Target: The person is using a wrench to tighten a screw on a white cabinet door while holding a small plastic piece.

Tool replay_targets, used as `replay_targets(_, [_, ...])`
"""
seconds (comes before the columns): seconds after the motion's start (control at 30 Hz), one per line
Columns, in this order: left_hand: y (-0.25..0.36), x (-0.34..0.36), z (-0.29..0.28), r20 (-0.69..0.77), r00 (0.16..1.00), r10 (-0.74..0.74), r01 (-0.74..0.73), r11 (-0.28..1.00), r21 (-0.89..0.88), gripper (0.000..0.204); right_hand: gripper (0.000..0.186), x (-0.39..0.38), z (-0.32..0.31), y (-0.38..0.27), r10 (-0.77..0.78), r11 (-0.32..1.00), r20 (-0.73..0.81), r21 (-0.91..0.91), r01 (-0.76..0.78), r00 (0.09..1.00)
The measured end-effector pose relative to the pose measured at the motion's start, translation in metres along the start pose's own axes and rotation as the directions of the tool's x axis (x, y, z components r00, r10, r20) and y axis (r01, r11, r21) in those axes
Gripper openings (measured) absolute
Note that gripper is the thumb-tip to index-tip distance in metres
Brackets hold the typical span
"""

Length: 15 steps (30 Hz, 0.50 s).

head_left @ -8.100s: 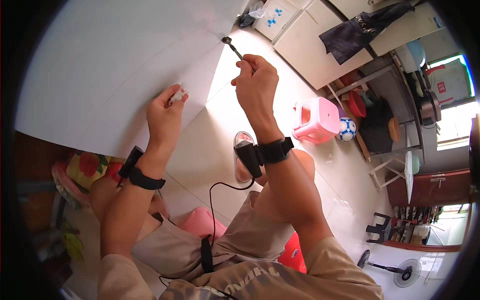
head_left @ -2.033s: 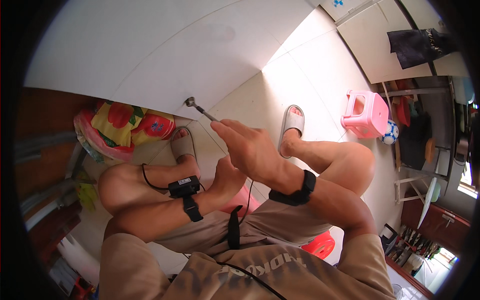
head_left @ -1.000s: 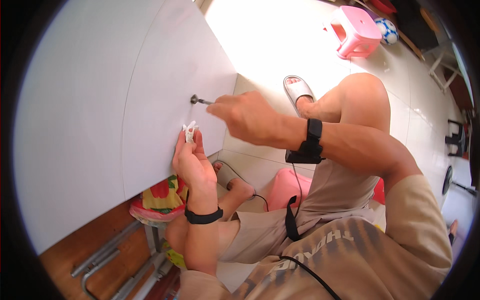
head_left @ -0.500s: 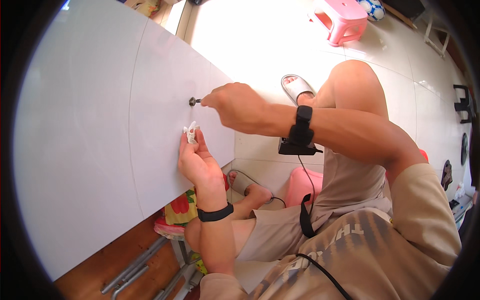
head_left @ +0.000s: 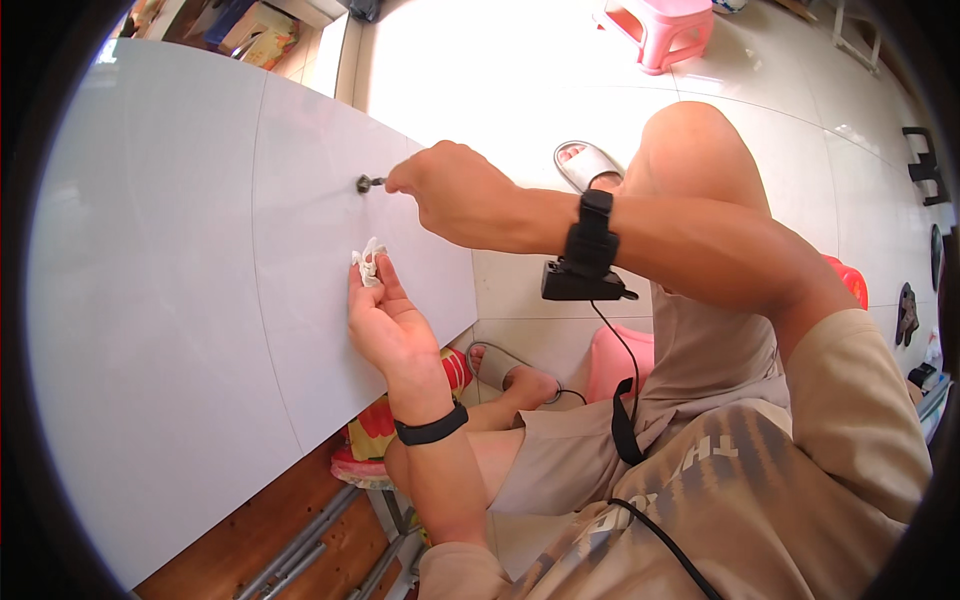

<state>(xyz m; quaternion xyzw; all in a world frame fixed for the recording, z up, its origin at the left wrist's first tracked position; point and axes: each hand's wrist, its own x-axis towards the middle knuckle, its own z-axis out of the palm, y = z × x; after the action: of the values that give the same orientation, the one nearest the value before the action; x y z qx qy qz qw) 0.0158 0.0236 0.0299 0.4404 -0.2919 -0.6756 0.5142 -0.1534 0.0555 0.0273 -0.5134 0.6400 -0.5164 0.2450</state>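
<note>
My right hand (head_left: 455, 195) is closed around a small, thin tool with a dark, rounded metallic end (head_left: 364, 185). It reaches over the white tabletop (head_left: 170, 250) from the right, and the fingers hide most of the tool. The exact kind of tool is too small to make out. Just nearer to me, my left hand (head_left: 395, 335) is turned palm up, its fingers pinching a crumpled white tissue (head_left: 369, 264). The tool's end is a little beyond the tissue, apart from it.
A pink stool (head_left: 672, 28) stands on the tiled floor at the far side, with another pink stool (head_left: 620, 362) by my legs. From the black device (head_left: 580, 282) at my right wrist a cable hangs. Metal tubes (head_left: 300, 545) lie below the table's near edge.
The whole view has shifted a little, with more showing past the table's far edge. The gap between the tool's end and the tissue looks slightly wider. Both hands keep their hold.
</note>
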Motion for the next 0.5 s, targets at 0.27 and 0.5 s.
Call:
replay_targets(0.27, [0.001, 0.004, 0.004, 0.004, 0.999, 0.053, -0.053, 0.999, -0.006, 0.053, 0.034, 0.014, -0.003, 0.0, -0.053, 0.998, -0.092, -0.031, 0.051, 0.994])
replay_targets(0.5, [0.003, 0.004, 0.014, 0.039, 0.997, 0.069, -0.069, 0.998, -0.003, 0.058, 0.034, 0.021, -0.008, -0.011, -0.11, 0.991, -0.153, -0.086, 0.097, 0.982])
